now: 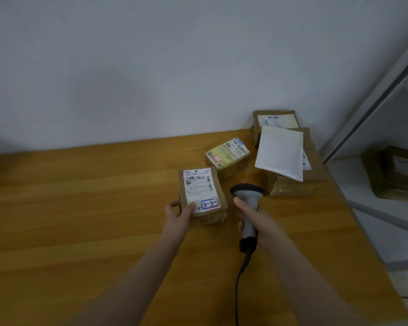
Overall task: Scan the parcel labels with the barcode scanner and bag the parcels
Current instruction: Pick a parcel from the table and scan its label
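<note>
The left hand holds the small brown parcel by its near left corner. The thumb lies flat on the white label, and one fingertip shows round the left side. I cannot tell where the other fingers are. The parcel seems to rest on the wooden table, and most of it lies just past the thumb.

The right hand has its fingers curled round the grip of the barcode scanner. The scanner's head pokes out above the fingers, just right of the parcel.

The parcel looks like a stiff card box, small and likely light, so one hand can turn it. Its tape may be a bit slippy, so the sides are the best place to hold. The thumb should keep off the bars at the label's far end. The white bag lies well past the fingers and looks soft and floppy.
</note>
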